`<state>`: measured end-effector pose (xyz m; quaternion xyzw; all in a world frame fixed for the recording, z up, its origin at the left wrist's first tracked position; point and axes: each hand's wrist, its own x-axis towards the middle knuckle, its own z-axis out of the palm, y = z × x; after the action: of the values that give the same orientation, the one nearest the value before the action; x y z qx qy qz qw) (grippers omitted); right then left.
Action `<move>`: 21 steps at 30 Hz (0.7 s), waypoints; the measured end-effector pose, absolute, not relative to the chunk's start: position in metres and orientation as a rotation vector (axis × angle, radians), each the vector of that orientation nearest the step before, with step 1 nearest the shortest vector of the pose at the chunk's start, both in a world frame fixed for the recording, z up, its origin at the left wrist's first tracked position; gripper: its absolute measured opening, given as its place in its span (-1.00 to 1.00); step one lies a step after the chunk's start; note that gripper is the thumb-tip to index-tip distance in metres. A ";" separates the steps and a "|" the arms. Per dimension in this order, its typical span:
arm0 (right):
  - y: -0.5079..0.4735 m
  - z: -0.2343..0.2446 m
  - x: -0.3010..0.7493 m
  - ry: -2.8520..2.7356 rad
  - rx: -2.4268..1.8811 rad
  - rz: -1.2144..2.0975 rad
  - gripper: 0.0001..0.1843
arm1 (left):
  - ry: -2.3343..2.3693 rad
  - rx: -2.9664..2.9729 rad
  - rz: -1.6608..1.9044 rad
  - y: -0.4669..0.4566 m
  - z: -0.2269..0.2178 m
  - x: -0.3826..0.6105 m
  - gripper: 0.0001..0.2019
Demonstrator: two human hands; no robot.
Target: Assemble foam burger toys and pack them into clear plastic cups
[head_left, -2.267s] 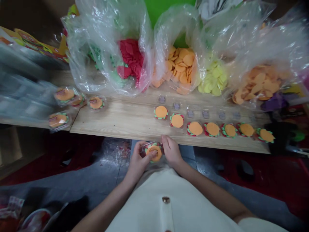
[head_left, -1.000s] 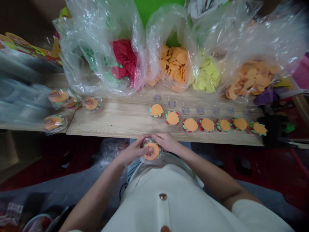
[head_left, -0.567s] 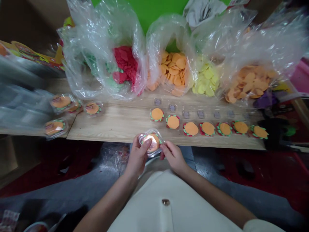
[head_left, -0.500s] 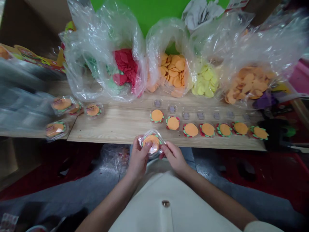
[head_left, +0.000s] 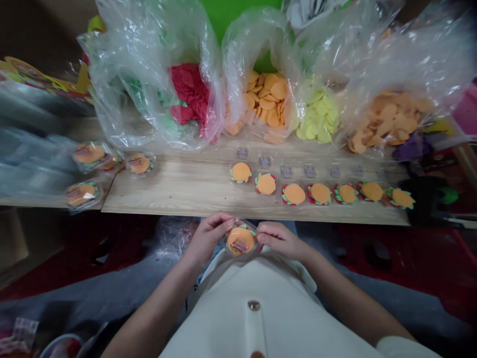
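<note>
Between my hands, just off the table's front edge, is a clear plastic box (head_left: 240,240) with a toy burger inside; printing shows on its orange bun. My left hand (head_left: 209,234) pinches its left side with the thumb on top. My right hand (head_left: 280,238) grips its right side, fingers bent. On the table (head_left: 179,191), several open clear boxes stand in a row, each with a burger such as this orange-topped one (head_left: 293,194) in its near half. Each far half, like this clear lid (head_left: 286,171), shows a small greyish mark.
Plastic bags along the back hold red pieces (head_left: 192,94), orange discs (head_left: 270,99), yellow pieces (head_left: 318,117) and more orange pieces (head_left: 389,119). Closed burger boxes (head_left: 139,163) sit at the left by blurred stacked clear plastic (head_left: 33,164). Red stools (head_left: 410,263) stand below the table.
Both hands have drawn the box toward my body, past the table edge. My left thumb has moved off the middle of the lid to its edge, and the printing now shows.
</note>
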<state>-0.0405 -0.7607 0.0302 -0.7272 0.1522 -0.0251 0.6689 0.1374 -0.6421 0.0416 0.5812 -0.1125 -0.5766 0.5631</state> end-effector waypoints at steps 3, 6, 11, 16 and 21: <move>-0.759 0.025 -0.041 0.423 -1.425 -0.053 -0.60 | -0.220 1.348 -1.374 -0.650 0.042 0.133 -0.85; -0.759 0.024 -0.038 0.525 -1.110 -0.098 -0.66 | -0.198 1.286 -1.461 -0.666 0.044 0.139 -0.84; -0.762 0.036 -0.024 0.574 -0.772 -0.256 -0.69 | -0.180 1.169 -1.541 -0.680 0.051 0.154 -0.70; -0.759 0.046 -0.009 0.677 -0.591 -0.360 -0.72 | 0.057 1.050 -1.398 -0.657 0.051 0.135 -0.70; -0.746 0.050 0.007 0.736 -0.588 -0.455 -0.74 | 0.039 1.007 -1.294 -0.641 0.054 0.104 -0.75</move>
<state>0.0065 -0.7459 0.0495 -0.2810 0.3515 -0.2174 0.8662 0.1035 -0.6411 0.0541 0.4490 0.0172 -0.5768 0.6822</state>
